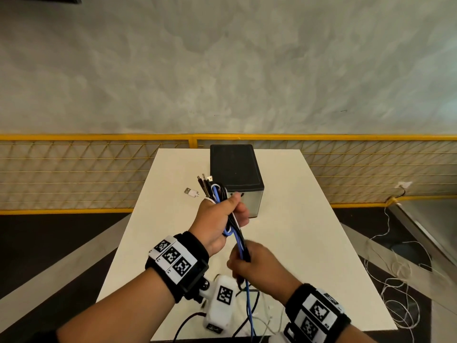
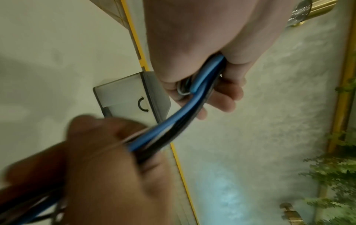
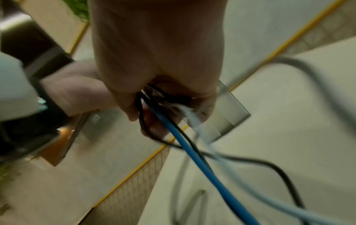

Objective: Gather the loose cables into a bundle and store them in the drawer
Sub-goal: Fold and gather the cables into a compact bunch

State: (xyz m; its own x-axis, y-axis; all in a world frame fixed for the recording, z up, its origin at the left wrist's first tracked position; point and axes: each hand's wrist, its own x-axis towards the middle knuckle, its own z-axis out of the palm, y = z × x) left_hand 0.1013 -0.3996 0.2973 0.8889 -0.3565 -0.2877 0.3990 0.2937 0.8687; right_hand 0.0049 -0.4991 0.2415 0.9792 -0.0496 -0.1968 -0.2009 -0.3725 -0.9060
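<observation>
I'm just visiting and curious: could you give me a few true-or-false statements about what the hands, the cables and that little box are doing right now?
1. The left hand grips the cables. True.
2. The right hand rests flat on the table. False: it grips the same cables lower down.
3. The drawer box stands open. False: its front looks closed.
4. One cable is blue. True.
5. Every cable is tied. False: the tails hang loose.

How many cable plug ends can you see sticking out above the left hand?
4, maybe more hidden: three dark plug ends fan out above the left hand, and one white plug points left of them, over the table.
</observation>
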